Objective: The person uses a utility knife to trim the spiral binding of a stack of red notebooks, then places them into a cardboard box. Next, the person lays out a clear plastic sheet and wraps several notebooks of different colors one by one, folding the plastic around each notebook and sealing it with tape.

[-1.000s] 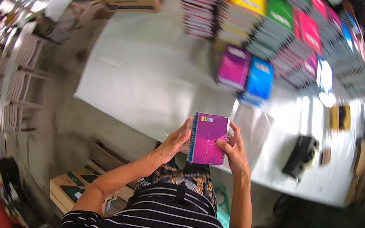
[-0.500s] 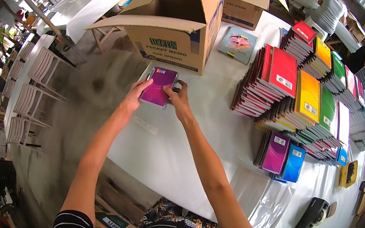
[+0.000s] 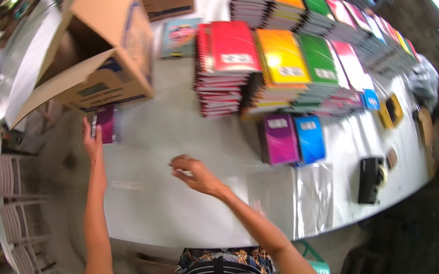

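Observation:
A purple spiral notebook (image 3: 108, 124) lies at the table's left edge, just below the open cardboard box. My left hand (image 3: 93, 138) grips it by its left side, thumb on top. My right hand (image 3: 194, 173) is over the middle of the white table (image 3: 158, 207), fingers loosely bent and apart, holding nothing. To its right stand a small stack of purple notebooks (image 3: 280, 140) and a stack of blue notebooks (image 3: 310, 139). Clear plastic sleeves (image 3: 300, 206) lie flat in front of them.
The cardboard box (image 3: 121, 74) stands at the far left, flaps spread. Tall stacks of red (image 3: 231, 48), yellow (image 3: 283, 58) and green notebooks (image 3: 316, 58) fill the far side. A black tape dispenser (image 3: 369, 180) and a yellow tray (image 3: 390, 111) are at the right.
My right hand has let go of the purple notebook and moved right, away from it. My left hand still holds the notebook. The view has swung to the right.

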Demonstrator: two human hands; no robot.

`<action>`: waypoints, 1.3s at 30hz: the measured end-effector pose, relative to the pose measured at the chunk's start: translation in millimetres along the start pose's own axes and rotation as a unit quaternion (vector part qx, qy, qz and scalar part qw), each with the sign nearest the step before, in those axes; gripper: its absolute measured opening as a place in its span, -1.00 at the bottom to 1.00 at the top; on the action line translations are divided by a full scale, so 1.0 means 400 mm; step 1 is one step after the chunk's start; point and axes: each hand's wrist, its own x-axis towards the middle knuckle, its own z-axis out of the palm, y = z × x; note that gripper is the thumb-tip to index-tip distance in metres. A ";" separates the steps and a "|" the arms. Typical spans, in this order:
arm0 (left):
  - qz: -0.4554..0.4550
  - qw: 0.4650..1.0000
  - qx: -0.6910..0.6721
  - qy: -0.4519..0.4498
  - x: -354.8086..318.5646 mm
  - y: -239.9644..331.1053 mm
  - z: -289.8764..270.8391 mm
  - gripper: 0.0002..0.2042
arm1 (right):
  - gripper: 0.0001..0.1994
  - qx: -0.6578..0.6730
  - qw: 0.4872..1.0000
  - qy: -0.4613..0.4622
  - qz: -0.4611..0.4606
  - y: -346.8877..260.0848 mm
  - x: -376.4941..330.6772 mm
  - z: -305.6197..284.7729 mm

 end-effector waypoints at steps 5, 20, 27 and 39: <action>0.069 0.990 -0.085 -0.091 -0.343 0.437 0.157 -0.46 | -0.64 -0.244 0.899 0.362 -0.027 -0.105 -0.400 -0.447; -0.080 0.801 -0.486 -0.339 -0.762 1.313 0.602 -0.54 | -0.72 -0.645 0.709 0.248 -0.144 -0.021 -0.486 -1.277; -0.304 0.289 -0.750 -0.512 -0.732 1.413 0.819 -0.51 | -0.62 -0.545 0.732 0.350 -0.212 -0.155 -0.727 -1.022; -0.328 0.654 -0.625 -0.272 -0.771 1.089 0.491 -0.70 | -0.24 -0.330 0.870 0.346 0.119 0.107 -0.464 -0.807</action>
